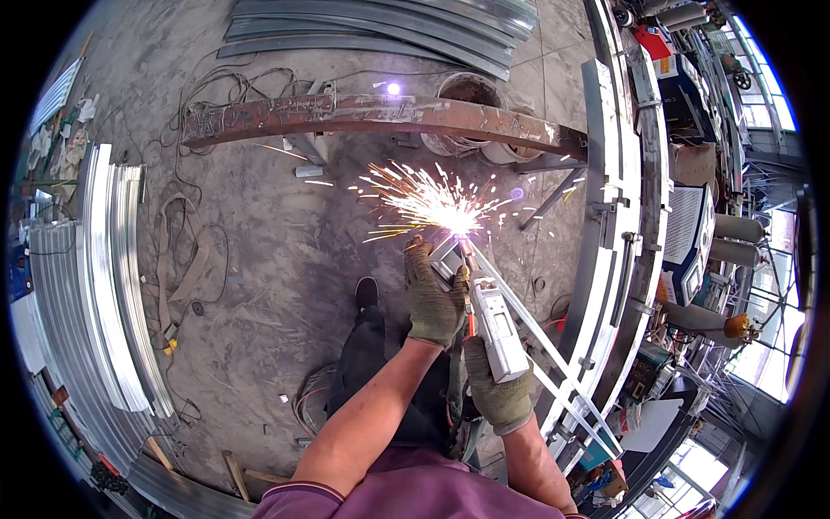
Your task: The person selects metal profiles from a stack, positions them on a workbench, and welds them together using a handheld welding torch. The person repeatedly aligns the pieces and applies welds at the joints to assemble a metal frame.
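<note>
In my right hand [500,391], gloved in olive green, is a white handheld welding gun [496,324]. Its copper-coloured nozzle [468,251] points away from me, and bright sparks [441,203] burst from its tip. My left hand [435,298], in a matching glove, closes around a short square metal tube [445,261] just left of the nozzle, thumb beside the gun. Long thin metal bars [540,333] slant from the sparking spot down to the right. Glare hides the exact point where nozzle and metal meet.
A rusty steel beam [363,112] spans the space ahead, with buckets [467,91] behind it. Metal profiles are stacked at left [112,277] and far [380,30]. A long rail bench [609,233] runs along the right, machines beyond. Cables [177,259] lie on the floor.
</note>
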The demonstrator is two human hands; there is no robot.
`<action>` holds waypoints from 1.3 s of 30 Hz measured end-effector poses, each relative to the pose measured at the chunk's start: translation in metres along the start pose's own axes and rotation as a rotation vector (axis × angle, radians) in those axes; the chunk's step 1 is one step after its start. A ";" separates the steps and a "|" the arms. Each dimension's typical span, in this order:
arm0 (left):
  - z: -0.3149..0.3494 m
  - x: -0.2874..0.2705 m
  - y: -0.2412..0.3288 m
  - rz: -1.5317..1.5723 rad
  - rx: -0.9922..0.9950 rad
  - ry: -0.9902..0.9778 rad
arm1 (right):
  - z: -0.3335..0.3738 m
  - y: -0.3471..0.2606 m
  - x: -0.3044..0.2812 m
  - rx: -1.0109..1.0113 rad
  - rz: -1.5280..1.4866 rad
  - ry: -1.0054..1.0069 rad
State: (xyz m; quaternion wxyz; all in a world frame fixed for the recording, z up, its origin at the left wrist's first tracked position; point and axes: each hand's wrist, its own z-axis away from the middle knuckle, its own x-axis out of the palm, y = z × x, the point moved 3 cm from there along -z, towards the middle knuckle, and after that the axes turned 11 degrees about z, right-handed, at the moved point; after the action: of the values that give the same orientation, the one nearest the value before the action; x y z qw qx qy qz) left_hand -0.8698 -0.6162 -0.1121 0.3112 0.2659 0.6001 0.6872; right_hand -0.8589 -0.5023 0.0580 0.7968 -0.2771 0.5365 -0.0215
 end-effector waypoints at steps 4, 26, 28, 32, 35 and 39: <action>0.000 0.000 0.002 -0.024 0.062 0.001 | 0.000 -0.001 -0.002 -0.016 -0.001 0.024; 0.000 0.000 0.004 -0.093 -0.003 -0.004 | 0.003 -0.004 -0.005 0.021 -0.030 0.039; 0.000 0.003 -0.002 -0.031 -0.027 0.008 | 0.005 -0.004 -0.006 0.054 -0.028 0.010; -0.001 0.000 0.004 -0.052 -0.018 -0.011 | 0.005 -0.005 -0.005 -0.012 0.021 0.087; -0.002 0.001 0.003 -0.031 -0.012 -0.003 | 0.004 -0.008 -0.007 -0.034 0.045 0.115; -0.001 0.000 0.004 -0.069 0.016 -0.002 | 0.006 -0.006 -0.007 -0.020 0.051 0.086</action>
State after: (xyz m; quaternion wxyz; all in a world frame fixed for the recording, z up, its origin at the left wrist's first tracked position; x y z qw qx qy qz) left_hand -0.8710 -0.6169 -0.1082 0.3333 0.2480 0.6142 0.6710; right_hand -0.8553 -0.5028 0.0682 0.7705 -0.2700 0.5773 -0.0077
